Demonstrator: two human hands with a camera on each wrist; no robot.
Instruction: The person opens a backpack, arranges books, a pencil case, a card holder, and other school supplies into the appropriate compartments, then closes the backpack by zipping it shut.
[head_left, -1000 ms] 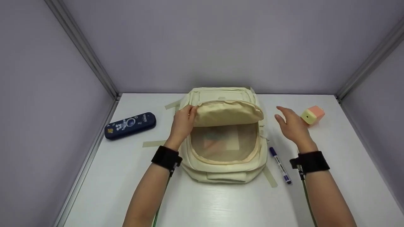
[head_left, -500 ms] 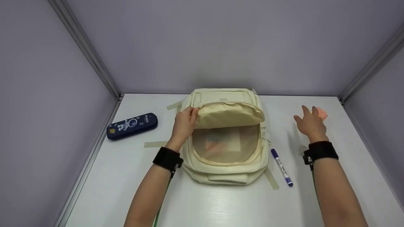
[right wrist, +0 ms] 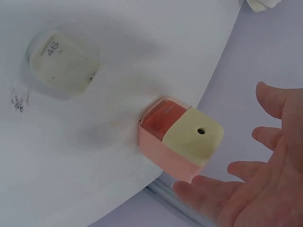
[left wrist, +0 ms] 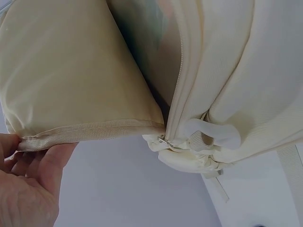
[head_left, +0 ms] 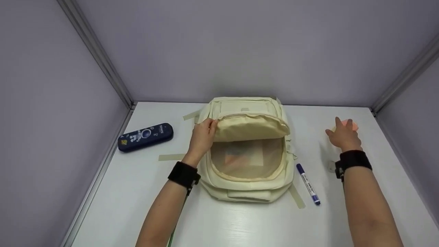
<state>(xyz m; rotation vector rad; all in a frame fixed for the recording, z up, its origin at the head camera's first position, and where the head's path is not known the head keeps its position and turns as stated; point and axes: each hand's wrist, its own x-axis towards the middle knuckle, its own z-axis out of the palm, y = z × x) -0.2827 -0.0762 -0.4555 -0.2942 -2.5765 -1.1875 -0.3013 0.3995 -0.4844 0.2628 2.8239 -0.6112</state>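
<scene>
My left hand [head_left: 201,138] pinches the zipped edge of the lifted front flap [head_left: 253,129] on a cream backpack [head_left: 248,185]. Below that flap the pocket gapes, with blurred coloured shapes showing through. In the left wrist view thumb and fingers hold the flap's edge [left wrist: 90,132]. My right hand [head_left: 344,135], fingers spread, hovers at a pink and yellow pencil sharpener [right wrist: 182,135] on the far right of the table. From the right wrist the fingers look close to the sharpener without being curled round it; whether a fingertip touches cannot be told.
A whitish eraser [right wrist: 64,64] marked 4B lies near the right wrist. Between backpack and right arm lies a blue-capped marker [head_left: 308,184]. A navy pencil case [head_left: 145,137] sits on the left. Tape strips [head_left: 171,157] mark the table; grey walls [head_left: 240,51] enclose it.
My right hand has moved right and away from me, from beside the sharpener to over it, now mostly covering it in the head view. The left hand keeps its hold on the flap.
</scene>
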